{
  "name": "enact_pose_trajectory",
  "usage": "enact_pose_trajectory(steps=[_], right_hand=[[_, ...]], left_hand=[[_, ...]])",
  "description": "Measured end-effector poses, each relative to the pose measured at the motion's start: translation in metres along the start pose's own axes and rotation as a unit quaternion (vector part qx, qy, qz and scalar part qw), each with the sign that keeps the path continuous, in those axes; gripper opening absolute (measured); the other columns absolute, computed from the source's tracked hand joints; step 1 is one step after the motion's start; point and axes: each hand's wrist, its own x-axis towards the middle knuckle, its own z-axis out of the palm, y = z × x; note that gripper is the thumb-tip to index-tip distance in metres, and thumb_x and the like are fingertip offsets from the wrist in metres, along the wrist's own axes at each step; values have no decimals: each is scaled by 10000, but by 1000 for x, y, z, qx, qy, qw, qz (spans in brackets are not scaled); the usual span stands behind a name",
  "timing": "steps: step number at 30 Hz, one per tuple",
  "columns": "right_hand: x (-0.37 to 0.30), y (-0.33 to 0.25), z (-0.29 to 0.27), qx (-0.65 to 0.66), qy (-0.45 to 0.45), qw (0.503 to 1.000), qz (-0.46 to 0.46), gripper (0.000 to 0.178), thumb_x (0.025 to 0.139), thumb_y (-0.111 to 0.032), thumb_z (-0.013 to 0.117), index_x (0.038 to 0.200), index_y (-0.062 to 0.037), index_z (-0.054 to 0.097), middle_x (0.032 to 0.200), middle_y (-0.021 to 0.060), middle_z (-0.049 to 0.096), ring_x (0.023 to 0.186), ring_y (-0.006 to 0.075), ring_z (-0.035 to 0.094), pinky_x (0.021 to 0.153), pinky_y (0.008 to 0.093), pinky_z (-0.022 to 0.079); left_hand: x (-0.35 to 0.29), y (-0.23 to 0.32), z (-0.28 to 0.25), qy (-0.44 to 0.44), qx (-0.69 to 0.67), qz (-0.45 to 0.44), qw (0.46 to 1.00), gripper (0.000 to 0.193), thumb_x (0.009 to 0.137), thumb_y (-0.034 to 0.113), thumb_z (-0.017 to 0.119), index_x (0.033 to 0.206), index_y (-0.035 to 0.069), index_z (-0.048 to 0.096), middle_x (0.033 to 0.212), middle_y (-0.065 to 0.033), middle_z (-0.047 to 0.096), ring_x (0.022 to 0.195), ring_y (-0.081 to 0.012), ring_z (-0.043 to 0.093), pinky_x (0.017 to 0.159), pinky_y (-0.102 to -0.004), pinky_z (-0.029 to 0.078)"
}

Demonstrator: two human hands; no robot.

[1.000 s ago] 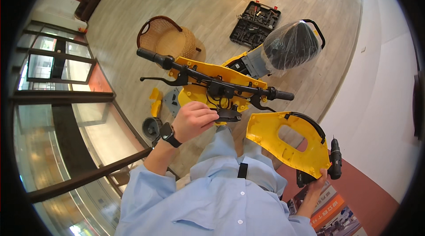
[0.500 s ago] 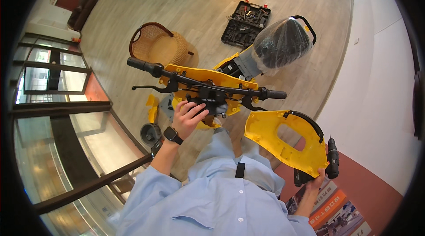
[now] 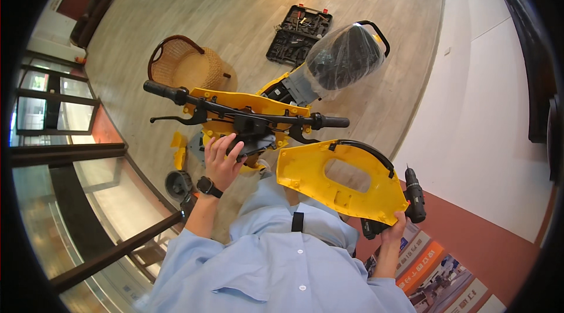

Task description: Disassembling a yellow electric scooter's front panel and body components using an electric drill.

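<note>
Across the middle runs a black handlebar (image 3: 258, 117) with grips and brake levers, fixed to a yellow-bodied scooter front (image 3: 235, 101). My left hand (image 3: 221, 161), wearing a dark watch, has its fingers curled at the edge of a black box-like part (image 3: 256, 145) below the bar's centre; its thumb is hard to make out. In my right hand (image 3: 395, 228) is the lower right end of a yellow panel (image 3: 294, 166) with an oval opening and a black curved trim. A black cordless drill (image 3: 415, 202) is held by the same hand, its handle hidden behind the panel.
A plastic-wrapped black seat (image 3: 346, 57) lies beyond the handlebar, near an open tool case (image 3: 298, 34). A wicker chair (image 3: 191, 66) stands to its left. On the floor at left are yellow pieces (image 3: 178, 150) and a grey round part (image 3: 177, 184). A white wall (image 3: 464, 101) rises at right.
The view has shifted, moving the scene leftward. The yellow panel and drill are closer to the handlebar. My left fingers have slid from over the black part to its edge, and it looks more tilted.
</note>
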Motion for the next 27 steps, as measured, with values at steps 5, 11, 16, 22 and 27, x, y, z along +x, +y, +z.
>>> enact_pose_trajectory(steps=[5,11,16,22,27], right_hand=[[5,0,-2,10,-13,1000,-11,504,762,-73,549,1262,-7,534,1177,97,639,1070,245,639,957,372,509],[13,6,-4,-23,-34,999,-31,528,780,-139,540,1291,-5,514,1228,111,614,1109,259,619,987,384,492],[12,10,-1,-29,-45,998,-25,528,768,-129,541,1280,-3,516,1223,117,615,1108,270,620,984,395,496],[7,16,7,2,-55,998,-14,537,752,-122,538,1276,-3,516,1221,121,612,1110,283,618,993,405,492],[-5,14,14,7,-68,998,-3,536,753,-118,538,1276,-1,515,1216,121,614,1111,283,617,998,404,489]], left_hand=[[-7,6,6,-8,9,-13,1000,377,751,133,754,1115,137,656,1255,-51,607,1167,-265,549,1028,-493,388],[-9,1,8,17,1,26,1000,276,732,77,731,1004,101,692,1149,-33,677,1128,-259,595,1008,-462,434],[3,-16,3,9,34,32,999,237,747,46,702,978,99,707,1140,-41,684,1166,-265,591,1036,-467,423],[5,-8,-5,-41,27,-10,999,291,775,91,708,1062,132,684,1235,-50,625,1243,-256,523,1096,-480,350],[-3,-8,4,-29,15,4,999,370,758,174,757,1113,144,654,1261,-55,598,1250,-259,505,1113,-506,323]])
